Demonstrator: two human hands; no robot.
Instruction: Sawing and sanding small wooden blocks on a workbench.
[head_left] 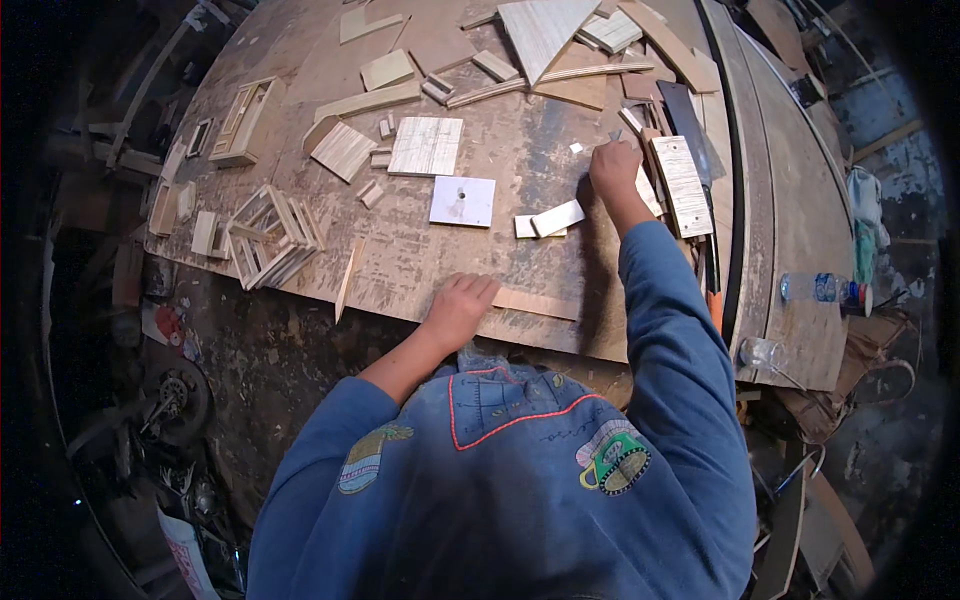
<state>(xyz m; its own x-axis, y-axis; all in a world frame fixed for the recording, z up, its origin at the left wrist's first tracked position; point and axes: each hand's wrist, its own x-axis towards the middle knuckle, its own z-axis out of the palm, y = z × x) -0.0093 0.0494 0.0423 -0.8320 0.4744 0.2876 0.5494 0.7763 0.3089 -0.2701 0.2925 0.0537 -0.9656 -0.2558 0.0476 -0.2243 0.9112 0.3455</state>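
My left hand lies with its fingers flat at the front edge of the workbench. Its fingertips are at the left end of a thin wooden strip that runs along the edge. Farther right, my right hand is closed, fingers pointing down, beside a group of wooden pieces. Whatever its fingers hold, if anything, is hidden. Next to it stands a pale board with small holes. Two small pale blocks, one across the other, lie left of my right wrist. A white square with a central hole sits between my hands.
A handsaw with an orange handle lies along the right side. Small wooden frames stand at the left. Boards and offcuts, including a square board, spread across the far side. A plastic bottle lies at the right.
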